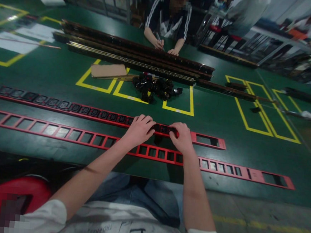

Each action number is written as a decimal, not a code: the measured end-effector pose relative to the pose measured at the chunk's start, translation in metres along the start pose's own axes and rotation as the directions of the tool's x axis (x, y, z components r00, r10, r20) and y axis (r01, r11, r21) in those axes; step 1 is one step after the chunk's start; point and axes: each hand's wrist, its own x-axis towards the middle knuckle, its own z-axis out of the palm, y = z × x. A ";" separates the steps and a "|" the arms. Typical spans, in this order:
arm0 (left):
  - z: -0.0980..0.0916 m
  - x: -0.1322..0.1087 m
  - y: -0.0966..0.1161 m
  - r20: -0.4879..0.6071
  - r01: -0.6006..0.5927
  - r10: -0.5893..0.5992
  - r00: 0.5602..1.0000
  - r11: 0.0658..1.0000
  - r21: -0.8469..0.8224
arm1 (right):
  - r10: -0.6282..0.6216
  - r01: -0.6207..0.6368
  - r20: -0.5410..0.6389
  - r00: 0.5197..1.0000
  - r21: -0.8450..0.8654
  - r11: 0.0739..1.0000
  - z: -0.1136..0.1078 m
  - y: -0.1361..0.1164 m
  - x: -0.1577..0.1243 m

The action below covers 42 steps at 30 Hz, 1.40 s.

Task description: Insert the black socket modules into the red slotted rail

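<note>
A long red metal strip (210, 141) lies across the table, with a row of black power sockets (85, 110) seated in its openings. My left hand (141, 129) is closed over this strip, fingers on the far edge and thumb on the near side. Just to its right, my right hand (181, 135) is closed on the strip in the same way. Between the two hands, black sockets (164, 128) show in the strip. Nearer to me lies a second red strip (255, 174) with open rectangular cutouts, passing beneath my forearms. My palms and fingertips are partly hidden.
Beyond the strips sits a pile of black parts (157, 88) beside brown cardboard (109, 71). Long dark metal rails (133, 52) lie farther back. Across the table a person (168, 20) holds a pen. Yellow tape outlines (179, 111) mark the green tabletop (212, 110). A red stool (31, 193) stands at lower left.
</note>
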 end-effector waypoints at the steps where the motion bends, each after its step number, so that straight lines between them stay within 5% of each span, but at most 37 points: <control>1: 0.000 0.000 0.000 -0.003 -0.008 0.008 1.000 1.000 -0.003 | -0.002 0.002 0.015 1.000 -0.009 1.000 -0.001 -0.001 0.000; 5: 0.000 0.000 -0.001 -0.020 -0.031 0.031 0.999 0.999 -0.023 | -0.025 0.025 0.030 0.999 -0.001 1.000 -0.004 -0.005 -0.002; 8: 0.001 0.000 0.000 -0.025 -0.033 0.032 0.999 0.998 -0.054 | -0.006 0.027 -0.172 0.985 0.120 0.992 -0.005 -0.001 -0.003; 11: 0.002 -0.002 0.002 -0.024 -0.020 0.018 1.000 0.998 -0.057 | 0.188 -0.070 -0.476 0.859 0.255 0.964 -0.005 0.007 -0.004; 14: 0.004 -0.004 0.003 -0.018 0.018 -0.018 1.000 1.000 0.018 | 0.333 -0.162 -0.575 0.747 0.328 0.931 -0.003 0.015 -0.005; 17: 0.006 -0.005 0.003 0.013 0.014 -0.016 1.000 0.996 0.093 | 0.323 -0.188 -0.542 0.776 0.290 0.938 0.000 0.016 -0.004; 20: 0.007 -0.004 0.001 0.056 -0.017 0.010 0.998 0.993 0.115 | 0.194 -0.116 -0.455 0.869 0.194 0.974 0.001 0.010 -0.003; 23: 0.006 -0.003 -0.002 0.097 -0.053 0.042 0.994 0.992 0.118 | 0.004 0.016 -0.250 0.968 0.078 0.997 0.002 -0.001 0.000; 25: 0.003 -0.003 -0.003 0.112 -0.067 0.054 0.992 0.990 0.122 | -0.058 0.061 -0.113 0.992 0.029 0.998 0.003 -0.006 0.002; 28: -0.005 0.000 -0.002 0.161 -0.062 0.041 0.986 0.990 0.126 | -0.047 0.049 -0.088 0.995 0.023 0.999 0.005 -0.008 0.003; 33: -0.012 0.030 0.014 0.211 -0.005 -0.018 0.977 0.994 0.109 | 0.098 -0.089 -0.307 0.947 0.042 0.995 0.007 0.006 0.002; 38: 0.012 0.066 0.041 0.169 -0.200 0.190 0.967 0.979 0.042 | 0.150 -0.112 -0.451 0.880 0.111 0.987 0.005 0.015 0.000; 42: 0.032 0.072 0.052 0.208 -0.244 0.226 0.952 0.968 0.065 | 0.190 -0.147 -0.473 0.860 0.128 0.981 0.005 0.015 -0.002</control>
